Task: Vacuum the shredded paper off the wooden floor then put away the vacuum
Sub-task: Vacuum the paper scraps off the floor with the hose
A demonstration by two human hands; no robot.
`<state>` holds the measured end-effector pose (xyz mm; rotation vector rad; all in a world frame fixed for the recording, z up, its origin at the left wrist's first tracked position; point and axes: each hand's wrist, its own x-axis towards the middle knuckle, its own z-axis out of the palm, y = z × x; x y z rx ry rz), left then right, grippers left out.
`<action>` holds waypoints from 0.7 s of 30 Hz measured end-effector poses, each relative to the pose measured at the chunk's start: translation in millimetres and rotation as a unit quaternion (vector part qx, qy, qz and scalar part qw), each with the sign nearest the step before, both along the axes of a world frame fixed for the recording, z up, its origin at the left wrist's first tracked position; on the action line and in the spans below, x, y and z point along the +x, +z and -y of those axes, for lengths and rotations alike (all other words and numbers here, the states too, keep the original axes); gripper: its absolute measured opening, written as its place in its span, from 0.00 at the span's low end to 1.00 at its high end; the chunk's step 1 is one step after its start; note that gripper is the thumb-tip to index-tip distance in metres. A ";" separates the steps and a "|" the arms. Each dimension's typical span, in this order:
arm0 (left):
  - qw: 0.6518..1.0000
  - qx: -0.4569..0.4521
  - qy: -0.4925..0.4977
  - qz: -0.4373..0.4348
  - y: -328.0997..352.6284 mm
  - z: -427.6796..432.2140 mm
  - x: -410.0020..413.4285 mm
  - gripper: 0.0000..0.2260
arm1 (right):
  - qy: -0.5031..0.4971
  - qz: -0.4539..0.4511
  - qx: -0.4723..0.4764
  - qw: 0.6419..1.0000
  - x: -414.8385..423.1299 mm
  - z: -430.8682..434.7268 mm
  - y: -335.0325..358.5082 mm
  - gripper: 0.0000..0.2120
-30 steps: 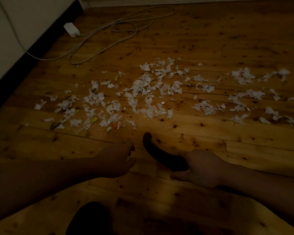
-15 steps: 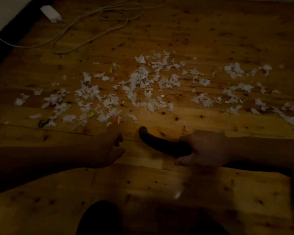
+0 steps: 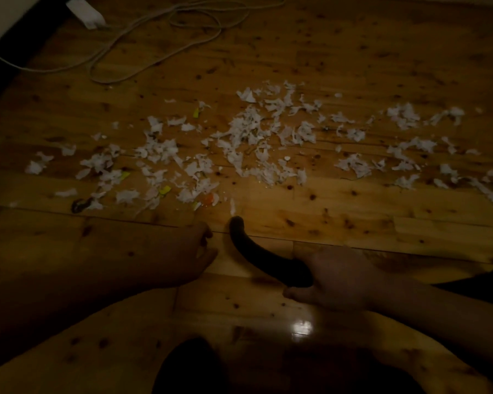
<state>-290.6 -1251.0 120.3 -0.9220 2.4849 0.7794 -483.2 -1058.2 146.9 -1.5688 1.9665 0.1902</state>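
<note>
head camera, dim light. right hand (image 3: pixel 342 280) is wrapped round the near end of the dark curved vacuum nozzle (image 3: pixel 256 251), fingers curled under it. the nozzle's long axis runs from that grip away from me and to the left, with its tip low over the wooden floor (image 3: pixel 325 217); i cannot tell if it touches the boards. the shredded paper (image 3: pixel 251 132) lies beyond the tip in a wide band running left to right. the nearest scrap is just past the mouth and the thick middle patch is further off. left hand (image 3: pixel 188 251) sits just left of the tip, fingers loosely curled, nothing in it that i can make out. judgement: none of the paper looks collected yet. the coming move is a push forward along the nozzle's own axis, then sideways sweeps, all by the right hand. a white cable (image 3: pixel 154 35) loops well beyond the paper, clear of a first pass.
</note>
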 end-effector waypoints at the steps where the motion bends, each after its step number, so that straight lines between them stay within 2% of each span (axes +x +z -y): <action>1: 1.000 -0.007 0.010 -0.015 -2.8 2.9 -1.8 0.18 | 0.002 -0.001 0.002 1.000 1.2 -1.7 -2.0 0.26; 13: 0.989 0.001 0.137 -0.063 -46.2 12.4 7.7 0.19 | -0.005 0.026 -0.017 1.000 10.3 6.5 -19.8 0.33; 21: 0.984 -0.020 0.136 -0.113 -50.0 6.2 2.2 0.17 | 0.002 0.037 -0.017 0.999 16.1 14.6 -24.7 0.36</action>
